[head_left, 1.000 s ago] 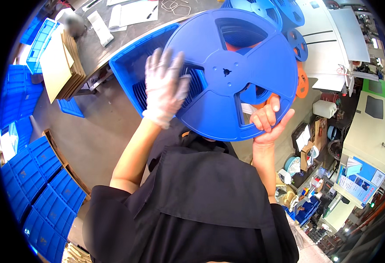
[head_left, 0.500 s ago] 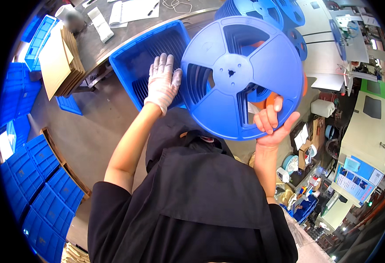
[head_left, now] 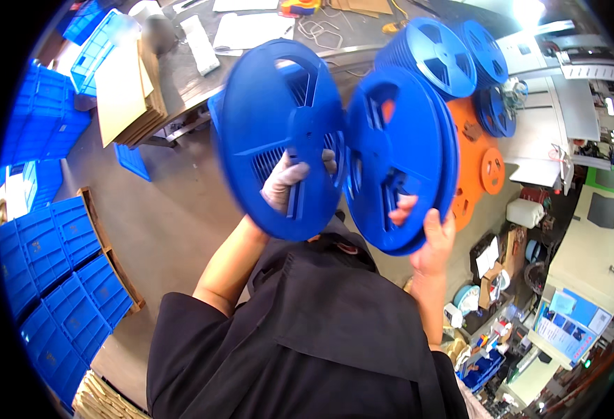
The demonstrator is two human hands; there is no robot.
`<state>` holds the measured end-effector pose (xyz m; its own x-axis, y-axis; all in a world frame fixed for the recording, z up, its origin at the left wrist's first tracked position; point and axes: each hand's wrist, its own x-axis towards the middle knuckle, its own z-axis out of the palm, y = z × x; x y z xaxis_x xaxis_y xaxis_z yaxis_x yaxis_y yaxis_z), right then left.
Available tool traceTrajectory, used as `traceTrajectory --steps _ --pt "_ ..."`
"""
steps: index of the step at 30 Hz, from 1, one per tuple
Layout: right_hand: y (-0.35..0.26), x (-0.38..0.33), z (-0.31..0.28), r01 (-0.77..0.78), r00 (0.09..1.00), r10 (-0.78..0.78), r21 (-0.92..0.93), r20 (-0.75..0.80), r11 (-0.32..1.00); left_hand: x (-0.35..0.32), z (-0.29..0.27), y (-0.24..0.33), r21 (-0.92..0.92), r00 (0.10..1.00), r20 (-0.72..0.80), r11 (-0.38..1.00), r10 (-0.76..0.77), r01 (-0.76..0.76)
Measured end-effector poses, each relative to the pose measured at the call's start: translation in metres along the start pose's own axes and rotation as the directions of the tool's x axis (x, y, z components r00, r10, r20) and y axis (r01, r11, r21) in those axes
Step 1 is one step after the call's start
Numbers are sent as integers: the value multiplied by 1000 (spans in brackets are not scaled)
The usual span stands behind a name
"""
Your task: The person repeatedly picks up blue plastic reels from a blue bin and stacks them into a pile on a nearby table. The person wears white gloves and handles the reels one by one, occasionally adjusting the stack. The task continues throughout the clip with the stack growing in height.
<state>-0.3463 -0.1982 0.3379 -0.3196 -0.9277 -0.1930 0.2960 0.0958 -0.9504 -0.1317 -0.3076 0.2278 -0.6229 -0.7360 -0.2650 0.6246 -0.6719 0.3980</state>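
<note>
My left hand [head_left: 289, 183], in a white glove, grips a large blue plastic reel [head_left: 272, 126] by its spokes and holds it up on edge, tilted to the left. My bare right hand [head_left: 429, 234] holds a second blue reel [head_left: 398, 150], which looks thicker, by its lower rim, with fingers poking through a cut-out. The two reels stand side by side in front of me, their rims nearly touching. A blue crate [head_left: 216, 108] sits mostly hidden behind the left reel.
More blue reels [head_left: 436, 56] and orange reels [head_left: 480, 167] lie to the right. A metal table [head_left: 265, 49] with papers stands ahead, flat cardboard [head_left: 125, 91] at its left. Blue crates [head_left: 55, 286] are stacked on the floor at left. Machines and clutter fill the right.
The reel held flat toward me has parted into two. My left hand left the crate, took one reel and swung it left on edge; my right hand keeps the other.
</note>
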Motion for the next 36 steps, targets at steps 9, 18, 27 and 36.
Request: traceTrajectory --steps 9,18,27,36 --pt "4 -10 -66 89 948 -34 161 -317 983 -5 -11 12 -545 919 394 811 24 213" --pt "-3 -5 -115 212 977 -155 600 -146 772 11 -6 25 -593 904 426 764 30 254" --pt "0 -6 -123 122 956 -291 874 23 471 4 -30 61 -502 915 286 858 285 -111" --pt "-1 8 -117 19 971 -232 959 49 283 8 -27 52 -349 947 112 904 301 -246"
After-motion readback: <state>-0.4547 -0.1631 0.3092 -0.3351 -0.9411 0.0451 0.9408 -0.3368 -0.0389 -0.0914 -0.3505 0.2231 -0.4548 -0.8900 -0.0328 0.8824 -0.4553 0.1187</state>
